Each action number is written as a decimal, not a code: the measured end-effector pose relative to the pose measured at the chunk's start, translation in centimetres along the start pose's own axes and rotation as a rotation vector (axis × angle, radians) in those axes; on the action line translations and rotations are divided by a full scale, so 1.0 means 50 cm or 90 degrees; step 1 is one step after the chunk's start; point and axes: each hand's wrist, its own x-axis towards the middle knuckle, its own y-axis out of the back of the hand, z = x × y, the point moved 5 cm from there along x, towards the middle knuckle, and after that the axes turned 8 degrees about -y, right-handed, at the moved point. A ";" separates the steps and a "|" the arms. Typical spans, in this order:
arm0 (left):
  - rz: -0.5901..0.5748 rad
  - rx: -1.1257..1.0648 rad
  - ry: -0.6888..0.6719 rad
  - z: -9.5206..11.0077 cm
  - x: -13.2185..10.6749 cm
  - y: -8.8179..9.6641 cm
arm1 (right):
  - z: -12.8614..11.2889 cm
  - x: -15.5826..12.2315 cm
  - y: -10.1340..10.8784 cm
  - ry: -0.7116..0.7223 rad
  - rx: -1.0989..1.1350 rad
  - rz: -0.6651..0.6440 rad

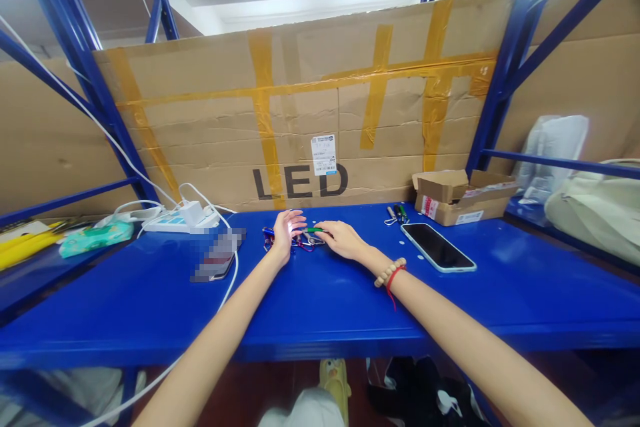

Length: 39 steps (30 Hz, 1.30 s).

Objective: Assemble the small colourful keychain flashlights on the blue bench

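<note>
My left hand (284,235) is held upright near the middle of the blue shelf, fingers stretched out and palm turned to the right. A bright white spot of light falls on its fingers. From the right, my right hand (343,239) closes on a slim green flashlight (314,230), its lit end towards my left palm. Beneath and between the hands lies a small pile of metallic carabiners (303,244), purple and silver, partly hidden. A blue stick-like piece (269,231) shows just left of my left hand.
Several small black and green sticks (400,213) lie near an open cardboard box (455,197). A phone (439,247) rests at the right. At the left are a power strip (173,220), a blurred-out flat object (217,257) and a white cable (233,280). Cardboard (210,140) stands behind.
</note>
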 end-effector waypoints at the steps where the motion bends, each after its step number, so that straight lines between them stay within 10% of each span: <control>1: 0.001 0.000 0.001 0.000 0.000 0.001 | 0.002 0.000 0.001 -0.008 -0.002 0.003; 39: 0.010 -0.022 0.022 0.001 0.002 0.004 | -0.004 -0.004 0.000 0.019 -0.023 -0.005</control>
